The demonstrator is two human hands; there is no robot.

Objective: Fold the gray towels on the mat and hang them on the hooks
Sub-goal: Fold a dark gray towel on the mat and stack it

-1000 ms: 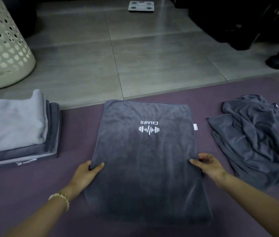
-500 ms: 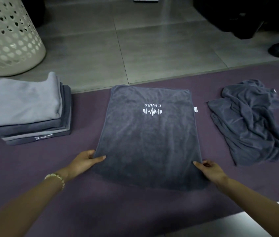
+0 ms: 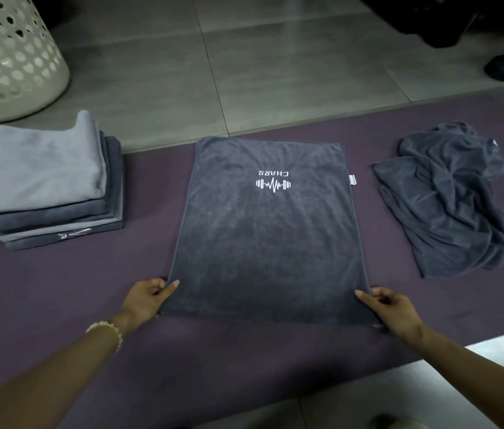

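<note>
Your left hand [image 3: 148, 297] and right hand [image 3: 391, 308] each pinch 1 near corner of the gray towel [image 3: 270, 236], thumb on top, fingers curled under the edge. The towel lies flat on the mat [image 3: 59, 289], its long axis running straight away from both hands, logo end farthest. Both hands are equally near, forearms angled inward. The next fold likely carries the near edge forward.

Matt, nappy cloth towel [image 3: 269, 236] on smooth matt mat [image 3: 89, 289]; glossy floor tiles [image 3: 275, 72].
</note>
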